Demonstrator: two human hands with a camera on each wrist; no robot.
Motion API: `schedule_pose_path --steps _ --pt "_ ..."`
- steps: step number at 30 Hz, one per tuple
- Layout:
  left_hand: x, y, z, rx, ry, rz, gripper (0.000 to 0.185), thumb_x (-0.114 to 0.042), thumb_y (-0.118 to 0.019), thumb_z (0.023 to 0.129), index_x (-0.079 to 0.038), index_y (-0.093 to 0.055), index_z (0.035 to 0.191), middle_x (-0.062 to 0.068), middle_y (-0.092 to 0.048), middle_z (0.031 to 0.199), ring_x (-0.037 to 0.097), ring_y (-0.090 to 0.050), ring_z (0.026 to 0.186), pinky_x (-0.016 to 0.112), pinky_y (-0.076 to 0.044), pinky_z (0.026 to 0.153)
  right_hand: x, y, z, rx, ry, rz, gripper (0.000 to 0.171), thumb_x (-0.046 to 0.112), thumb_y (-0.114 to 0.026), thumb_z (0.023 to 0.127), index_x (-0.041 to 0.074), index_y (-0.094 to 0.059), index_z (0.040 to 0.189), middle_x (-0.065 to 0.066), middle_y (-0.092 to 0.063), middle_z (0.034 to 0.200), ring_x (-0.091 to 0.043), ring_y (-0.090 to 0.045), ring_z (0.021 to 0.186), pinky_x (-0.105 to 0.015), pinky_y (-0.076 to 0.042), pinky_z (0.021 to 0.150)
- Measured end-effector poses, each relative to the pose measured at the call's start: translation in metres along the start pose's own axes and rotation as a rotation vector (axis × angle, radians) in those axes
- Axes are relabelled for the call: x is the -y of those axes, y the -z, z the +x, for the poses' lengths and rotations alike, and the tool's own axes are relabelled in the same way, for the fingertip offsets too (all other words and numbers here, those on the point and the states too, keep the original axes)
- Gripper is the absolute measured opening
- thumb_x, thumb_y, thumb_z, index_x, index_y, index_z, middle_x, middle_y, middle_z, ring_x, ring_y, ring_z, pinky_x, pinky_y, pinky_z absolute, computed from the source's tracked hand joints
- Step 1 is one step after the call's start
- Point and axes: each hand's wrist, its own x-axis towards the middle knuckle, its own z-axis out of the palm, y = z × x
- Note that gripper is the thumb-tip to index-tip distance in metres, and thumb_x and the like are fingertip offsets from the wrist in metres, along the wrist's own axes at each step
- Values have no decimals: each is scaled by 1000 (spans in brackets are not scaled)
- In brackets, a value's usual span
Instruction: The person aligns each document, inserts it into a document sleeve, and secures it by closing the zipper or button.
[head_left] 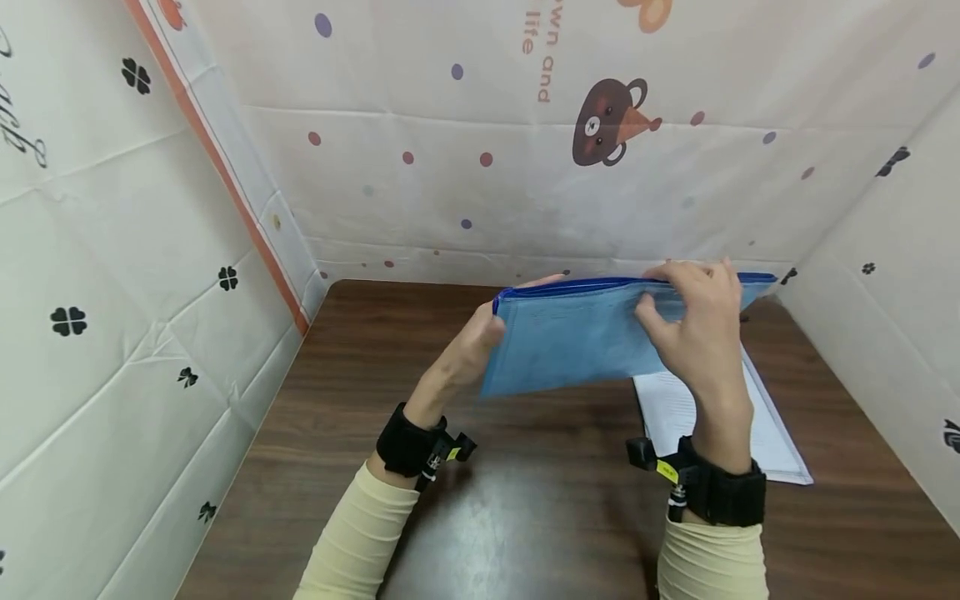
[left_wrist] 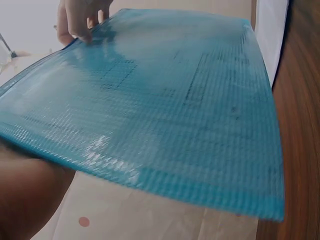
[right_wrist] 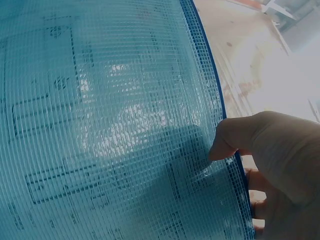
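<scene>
A blue mesh zipper pouch (head_left: 570,337) is held up above the table, its dark blue zipper edge on top. My left hand (head_left: 472,346) grips the pouch's left end, thumb on the near side and fingers mostly hidden behind it. Toward the other end, my right hand (head_left: 705,325) pinches the zipper edge. The right wrist view shows the thumb of this hand (right_wrist: 280,155) on the mesh face and the fingers beyond the edge. Through the mesh (right_wrist: 115,125), printed lines and boxes show, as on paper inside.
An open notebook (head_left: 765,425) with white pages lies on the brown wooden table (head_left: 315,467), partly behind the right forearm. Patterned white sheets (head_left: 405,200) stand as walls at the back and both sides. Black camera bands (head_left: 408,442) circle both wrists.
</scene>
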Motion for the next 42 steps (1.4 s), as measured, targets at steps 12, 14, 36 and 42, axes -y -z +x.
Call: schedule_pose_path --steps 12,14,36,42 --pt "12 -6 3 -294 122 283 30 -29 -66 107 -7 -56 90 0 -23 65 19 -22 54 32 -27 59 -2 -6 2 66 -26 -86 21 4 -68 91 -2 -74 111 -27 -72 118 -48 -52 115 -68 -10 124" --pt "14 -6 4 -306 119 281 41 -31 -64 108 -9 -45 80 0 -19 64 20 -19 53 32 -25 59 -2 -7 2 85 -32 -95 21 3 -67 92 -2 -73 111 -27 -72 118 -49 -52 117 -68 -10 124" --pt "31 -37 8 -243 62 403 32 -4 -55 108 -8 -47 77 -4 -34 60 8 -26 49 27 -29 53 64 -41 -3 305 379 159 37 -3 -76 95 7 -74 131 -16 -67 131 -37 -57 122 -54 -48 99" --pt "28 -40 10 -221 78 423 31 2 -54 104 -9 -45 77 -5 -33 63 7 -25 52 27 -27 56 66 -49 -2 200 411 213 16 -7 -74 93 2 -77 106 -17 -69 120 -38 -59 111 -52 -47 96"
